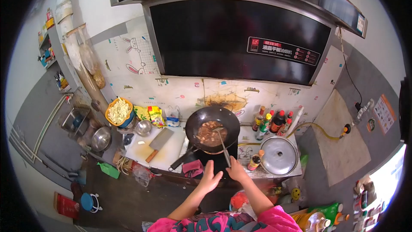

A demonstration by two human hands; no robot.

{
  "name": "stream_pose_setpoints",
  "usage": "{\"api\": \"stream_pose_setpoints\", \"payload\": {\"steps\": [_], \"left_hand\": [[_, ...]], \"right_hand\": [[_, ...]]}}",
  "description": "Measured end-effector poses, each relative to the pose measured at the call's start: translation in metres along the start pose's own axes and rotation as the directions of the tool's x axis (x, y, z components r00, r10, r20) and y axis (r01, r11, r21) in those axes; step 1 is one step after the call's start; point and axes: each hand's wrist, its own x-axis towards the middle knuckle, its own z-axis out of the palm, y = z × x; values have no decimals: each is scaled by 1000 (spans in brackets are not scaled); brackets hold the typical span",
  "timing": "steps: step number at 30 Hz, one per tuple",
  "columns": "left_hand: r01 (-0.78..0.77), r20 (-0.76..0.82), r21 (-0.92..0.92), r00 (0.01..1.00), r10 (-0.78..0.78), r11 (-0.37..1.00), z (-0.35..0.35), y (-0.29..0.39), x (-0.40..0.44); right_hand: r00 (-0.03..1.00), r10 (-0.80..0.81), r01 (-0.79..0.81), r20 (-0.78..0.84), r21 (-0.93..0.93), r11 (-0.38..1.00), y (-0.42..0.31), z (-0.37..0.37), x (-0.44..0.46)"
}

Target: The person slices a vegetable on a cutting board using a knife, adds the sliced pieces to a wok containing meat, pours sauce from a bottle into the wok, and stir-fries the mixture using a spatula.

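A black wok (pixel 234 122) sits on the stove with chunks of food (pixel 207 133) in brown liquid. My right hand (pixel 235 170) is closed around the handle of a metal spatula (pixel 224 146), whose head dips into the food. Whether that head is flat or bowl-shaped is hard to make out. My left hand (pixel 210 179) is open and holds nothing, its thumb apart from the fingers, in front of the stove. Beside it lies a folded pink cloth (pixel 192 169), and the wok's long handle (pixel 182 159) points toward the front left.
Left of the stove, a cleaver (pixel 162 138) rests on a white cutting board (pixel 143 147). Behind it are a metal bowl (pixel 143 128) and a yellow basket (pixel 108 114) of pale chopped vegetables. Sauce bottles (pixel 278 121) and a large lid (pixel 279 155) occupy the right; a range hood (pixel 240 38) hangs above.
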Motion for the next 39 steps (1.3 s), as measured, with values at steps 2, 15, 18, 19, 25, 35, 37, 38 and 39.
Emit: {"api": "stream_pose_setpoints", "payload": {"steps": [2, 15, 18, 19, 25, 35, 37, 38, 39], "left_hand": [[44, -42, 198, 998, -37, 979, -39, -30, 0], [126, 20, 617, 984, -175, 777, -160, -67, 3], [25, 53, 573, 996, -68, 819, -161, -82, 6], [5, 47, 567, 998, -39, 823, -161, -85, 5], [-97, 38, 516, 995, 90, 851, -166, -78, 0], [-130, 50, 543, 991, 123, 830, -163, -84, -1], [-102, 46, 540, 995, 92, 835, -163, -80, -1], [-87, 45, 541, 996, 74, 836, -163, -78, -2], [-111, 21, 561, 993, 120, 820, -163, -77, -3]], "right_hand": [[999, 52, -52, -8, -59, 997, 4, 25, 15], [948, 311, -318, -65, -241, 917, -64, 33, -6], [945, 298, -324, -134, -267, 908, -91, 1, -26], [951, 272, -303, -146, -270, 914, -90, -6, -33], [916, 384, -401, -116, -256, 880, -125, -67, -65], [951, 299, -307, -72, -135, 942, -110, -12, -27], [950, 297, -305, -100, -83, 949, -95, 9, -7], [946, 306, -314, -111, -59, 948, -94, 18, 0], [942, 312, -319, -124, -36, 947, -94, 24, 8]]}}
